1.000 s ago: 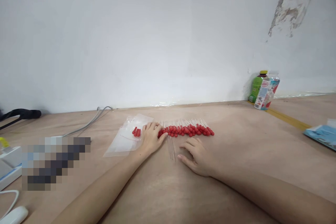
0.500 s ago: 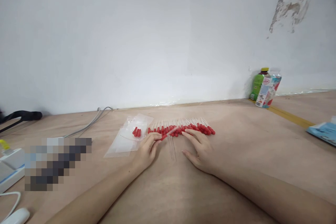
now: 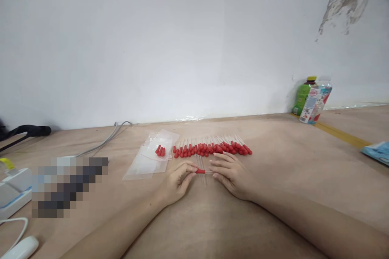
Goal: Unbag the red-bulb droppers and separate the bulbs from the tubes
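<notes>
A glass dropper with a red rubber bulb (image 3: 200, 171) lies level between my hands, low over the table. My left hand (image 3: 179, 182) is closed on the bulb end, thumb against fingertips. My right hand (image 3: 232, 175) pinches the clear tube just right of the bulb, its upper fingers spread. Beneath and beside my fingertips lie a few thin clear glass tubes (image 3: 204, 180). Behind my hands stretches a row of droppers with red bulbs (image 3: 212, 148), tips pointing to the wall. A few loose red bulbs (image 3: 161, 151) rest on a clear plastic bag (image 3: 142, 166) at the left.
A green bottle (image 3: 300, 99) and a clear labelled bottle (image 3: 315, 103) stand by the wall at the right. A blue packet (image 3: 377, 151) lies at the right edge. On the left are a white power strip (image 3: 15, 192), a grey cable (image 3: 103, 144) and a pixelated patch.
The dropper has come nearer to me and turned from slanting to level. My right hand has moved left and closed on its tube, and the hands are closer together.
</notes>
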